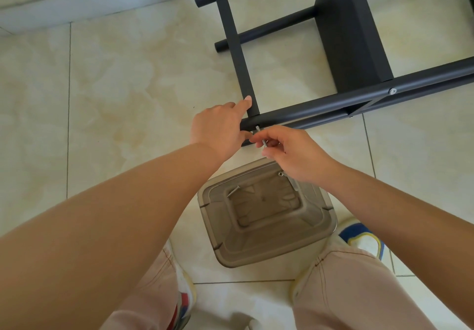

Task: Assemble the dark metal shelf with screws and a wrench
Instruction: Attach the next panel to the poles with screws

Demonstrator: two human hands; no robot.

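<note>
Down on the tiled floor (123, 78), the dark metal shelf (348, 34) lies on its side, one long tube (320, 110) stretched across just ahead of the person's knees. The left hand (220, 129) is wrapped round the near end of that tube, forefinger laid up along the flat crossbar (234, 47) where the two meet, bracing the joint. The right hand (292, 150) pinches a slim silver tool (262, 138), most likely the wrench, between thumb and fingertips, its tip sitting at the screw (257, 127) in the tube right at that corner. So this is the fastening step: driving the screw that ties crossbar to tube. Farther along the same tube a silver screw head (392, 91) already sits flush, so one joint looks done.

Between the feet stands a clear plastic container (266, 217), a spare screw (233, 190) lying on it, another small fitting (281, 174) near its rim.

Next, I'd judge, comes turning the tool while the left hand keeps the parts squarely aligned; if the crossbar shifts, the thread may bind.
</note>
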